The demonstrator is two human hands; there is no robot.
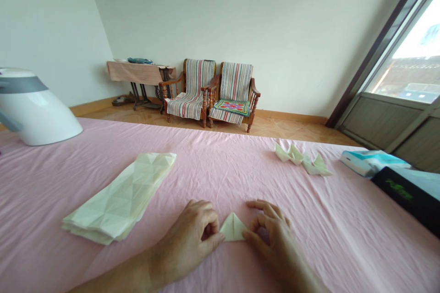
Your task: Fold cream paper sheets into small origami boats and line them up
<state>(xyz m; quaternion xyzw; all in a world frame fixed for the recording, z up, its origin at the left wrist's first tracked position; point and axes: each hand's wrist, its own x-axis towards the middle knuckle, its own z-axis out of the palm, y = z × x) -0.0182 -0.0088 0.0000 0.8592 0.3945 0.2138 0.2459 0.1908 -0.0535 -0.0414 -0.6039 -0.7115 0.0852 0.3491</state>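
A small pale folded paper triangle (233, 229) lies on the pink cloth (213, 165) between my hands. My left hand (192, 238) is curled, its thumb and fingers pinching the triangle's left edge. My right hand (271, 233) pinches the right edge with thumb and forefinger, the other fingers bent above. A stack of creased pale paper sheets (120, 197) lies to the left of my hands.
Two folded paper pieces (302, 158) rest at the far right of the cloth. A teal and white box (371, 161) and a black box (409, 199) sit at the right edge. A white appliance (34, 110) stands far left. Two wooden chairs (213, 94) and a side table (137, 73) stand by the wall.
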